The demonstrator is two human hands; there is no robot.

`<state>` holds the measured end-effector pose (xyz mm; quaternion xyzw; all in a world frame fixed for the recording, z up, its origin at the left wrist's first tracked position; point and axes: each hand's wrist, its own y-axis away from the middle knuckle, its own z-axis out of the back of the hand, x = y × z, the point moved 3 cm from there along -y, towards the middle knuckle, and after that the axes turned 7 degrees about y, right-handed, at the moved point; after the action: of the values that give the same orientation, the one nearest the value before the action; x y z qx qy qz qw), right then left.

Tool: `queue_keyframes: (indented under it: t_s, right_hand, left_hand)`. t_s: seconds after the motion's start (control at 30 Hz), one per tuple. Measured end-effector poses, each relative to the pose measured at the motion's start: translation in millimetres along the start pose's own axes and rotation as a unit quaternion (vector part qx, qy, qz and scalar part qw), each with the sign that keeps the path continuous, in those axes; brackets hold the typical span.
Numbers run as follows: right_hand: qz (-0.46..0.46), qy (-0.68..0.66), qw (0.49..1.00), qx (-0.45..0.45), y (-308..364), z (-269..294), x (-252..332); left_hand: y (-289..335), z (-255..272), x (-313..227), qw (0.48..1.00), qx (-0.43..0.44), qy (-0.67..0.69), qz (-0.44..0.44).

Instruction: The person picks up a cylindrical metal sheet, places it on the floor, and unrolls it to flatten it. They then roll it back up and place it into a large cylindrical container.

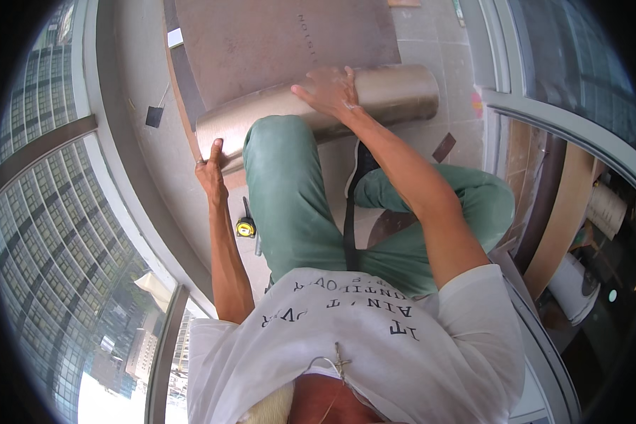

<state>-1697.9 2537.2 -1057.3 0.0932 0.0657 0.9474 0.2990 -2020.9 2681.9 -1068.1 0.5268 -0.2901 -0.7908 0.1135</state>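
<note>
A roll (396,88) lies before my left knee (281,134), a tape measure (245,227) on the floor (451,74) left of my leg (290,219).

A shiny bronze-brown roll (279,101) lies on its side across the floor (452,63), slightly slanted, its right end facing the floor's right edge. Against it, a matte brown sheet (283,46) with dark print lies flat, running toward the far edge.

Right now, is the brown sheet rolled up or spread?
Partly rolled, it seems: the far part of the sheet lies flat and appears to run into the roll, which the left hand and right hand touch.
</note>
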Motion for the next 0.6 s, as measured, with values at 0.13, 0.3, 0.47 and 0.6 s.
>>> queue_keyframes:
  t_s: [0.13,0.3,0.47,0.6]
  right_hand:
    - [0.004,-0.024,1.000,0.014,-2.2,4.5,1.7]
    - [-0.007,-0.045,0.992,0.120,-34.5,-1.9,-2.4]
    - [-0.002,-0.105,0.975,0.197,-64.2,8.2,0.6]
    - [0.035,-0.106,0.982,0.155,-86.7,12.4,0.4]
  left_hand:
    - [-2.1,2.9,-3.5,0.999,-0.003,-0.044,0.021]
    - [21.8,5.6,-19.3,0.989,0.131,0.035,-0.062]
    - [16.5,-0.1,22.7,0.983,0.127,0.078,-0.107]
    - [11.3,-5.3,11.1,0.987,0.052,0.082,-0.126]
